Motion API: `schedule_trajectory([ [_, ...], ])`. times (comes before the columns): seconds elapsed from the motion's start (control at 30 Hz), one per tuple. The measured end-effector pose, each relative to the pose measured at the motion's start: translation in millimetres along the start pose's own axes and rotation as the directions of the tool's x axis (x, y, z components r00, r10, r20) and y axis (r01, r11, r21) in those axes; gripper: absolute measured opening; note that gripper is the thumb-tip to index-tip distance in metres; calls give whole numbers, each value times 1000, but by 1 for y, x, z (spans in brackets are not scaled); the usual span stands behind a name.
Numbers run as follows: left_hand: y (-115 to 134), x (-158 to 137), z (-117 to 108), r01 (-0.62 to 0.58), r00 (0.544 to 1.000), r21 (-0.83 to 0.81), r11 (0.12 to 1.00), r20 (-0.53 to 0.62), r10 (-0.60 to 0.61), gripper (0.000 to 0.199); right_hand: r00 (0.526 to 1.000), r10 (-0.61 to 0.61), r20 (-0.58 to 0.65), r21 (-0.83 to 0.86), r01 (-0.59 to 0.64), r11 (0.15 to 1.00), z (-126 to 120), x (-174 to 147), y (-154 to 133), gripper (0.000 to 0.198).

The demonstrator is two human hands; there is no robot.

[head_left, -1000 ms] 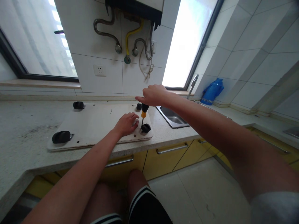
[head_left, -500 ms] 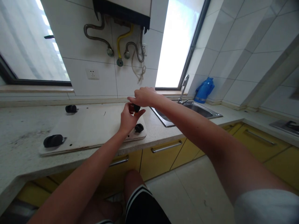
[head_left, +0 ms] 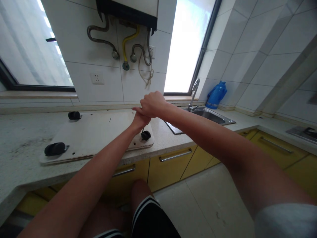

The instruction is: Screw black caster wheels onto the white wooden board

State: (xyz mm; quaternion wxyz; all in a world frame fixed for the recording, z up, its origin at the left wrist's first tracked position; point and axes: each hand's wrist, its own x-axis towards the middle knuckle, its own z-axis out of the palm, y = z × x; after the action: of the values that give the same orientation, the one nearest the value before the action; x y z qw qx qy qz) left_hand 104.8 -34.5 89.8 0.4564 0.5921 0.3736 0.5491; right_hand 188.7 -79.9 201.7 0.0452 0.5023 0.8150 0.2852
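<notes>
A white board (head_left: 91,132) lies on the countertop with black caster wheels on its upper face. Over its right end, my right hand (head_left: 153,104) is closed in a fist on top of my left hand (head_left: 140,120). The fingers of my left hand are curled, mostly covered by the right. Both grip what looks like a screwdriver; its black handle is hidden inside them now. A thin dark shaft (head_left: 143,130) shows below the left hand, beside the near right caster (head_left: 146,135). Two more casters sit at the left end, one far (head_left: 74,115) and one near (head_left: 54,149).
A steel sink (head_left: 210,115) with a tap (head_left: 195,91) is set into the counter to the right, with a blue thermos flask (head_left: 217,95) behind it. Yellow cabinets (head_left: 170,167) run below. Hoses (head_left: 126,46) hang from a wall heater (head_left: 126,15). A stove edge (head_left: 303,132) shows far right.
My right hand has come down onto my left hand and turned. My left thumb, spread out before, is no longer visible, and the black handle is now covered. The view has shifted slightly.
</notes>
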Motion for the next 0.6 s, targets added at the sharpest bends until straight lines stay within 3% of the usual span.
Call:
schedule_trajectory([
  [0.1, 0, -4, -6, 15, 988, -8, 1000, 153, -14, 42, 990, -136, -28, -43, 135, 990, 2, -4, 14, 77],
  [0.2, 0, -3, -12, 29, 964, -23, 999, 265, -22, 41, 951, -306, -56, -116, 298, 948, 6, -1, 24, 81],
  [0.27, 0, -1, -14, 34, 958, -32, 999, 285, -24, 40, 946, -317, -68, -128, 306, 943, 10, 3, 26, 80],
  [0.47, 0, 4, -14, -13, 978, -73, 997, 209, 28, 24, 983, -163, -79, -31, 161, 987, 13, 13, 20, 69],
  [0.6, -1, 0, -6, -79, 997, 2, 997, -26, 79, 31, 997, -67, -41, 2, 67, 998, 11, 19, 16, 63],
])
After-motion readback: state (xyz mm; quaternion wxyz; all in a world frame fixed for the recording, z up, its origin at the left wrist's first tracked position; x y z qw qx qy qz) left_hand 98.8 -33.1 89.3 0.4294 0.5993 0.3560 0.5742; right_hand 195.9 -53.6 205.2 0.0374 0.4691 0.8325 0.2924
